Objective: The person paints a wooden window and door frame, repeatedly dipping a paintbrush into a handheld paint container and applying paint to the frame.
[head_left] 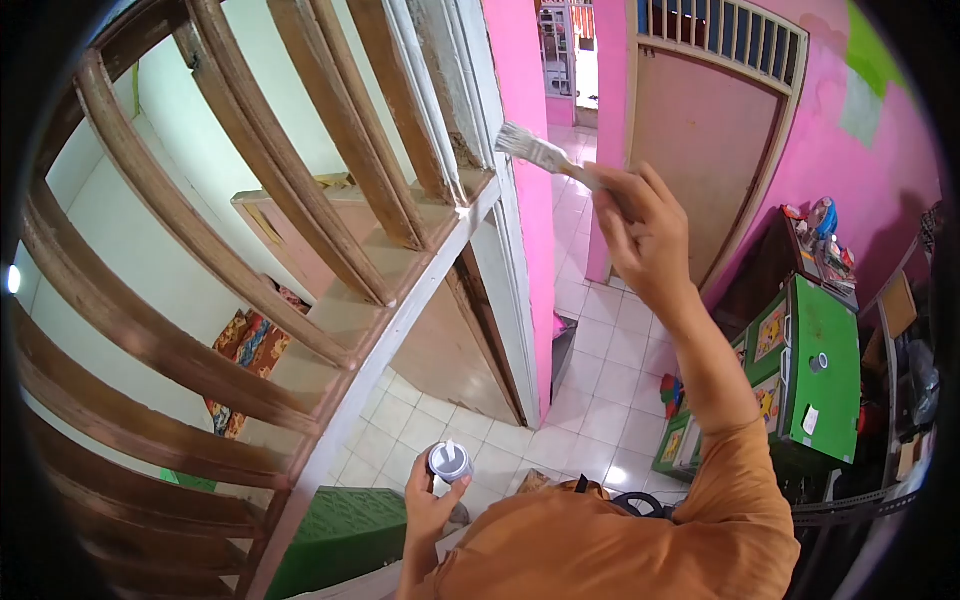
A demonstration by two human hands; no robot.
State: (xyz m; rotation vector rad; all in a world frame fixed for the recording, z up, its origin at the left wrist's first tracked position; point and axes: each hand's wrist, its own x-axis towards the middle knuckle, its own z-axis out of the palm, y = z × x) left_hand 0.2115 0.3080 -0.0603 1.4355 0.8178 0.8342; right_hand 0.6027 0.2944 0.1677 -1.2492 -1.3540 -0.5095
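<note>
My right hand [645, 225] is closed around the handle of a paintbrush [540, 152], raised at upper centre. Its pale, paint-coated bristles point left, at the edge of the door frame [478, 90]; whether they touch it I cannot tell. Down near my body, my left hand [428, 510] grips a small paint can [450, 461] with its mouth facing up. Something white stands up at the can's rim, and greyish-white paint shows inside. White paint covers the frame's outer edge and the front of the transom rail [400, 320]. Brown wooden slats [270, 170] rise from that rail.
Below the transom, a brown door [450, 340] stands ajar. A green drawer cabinet [815, 370] and a dark cabinet [775, 260] line the right side. Another green piece of furniture [340, 535] is at lower left. White tiles [610, 350] cover the floor far below.
</note>
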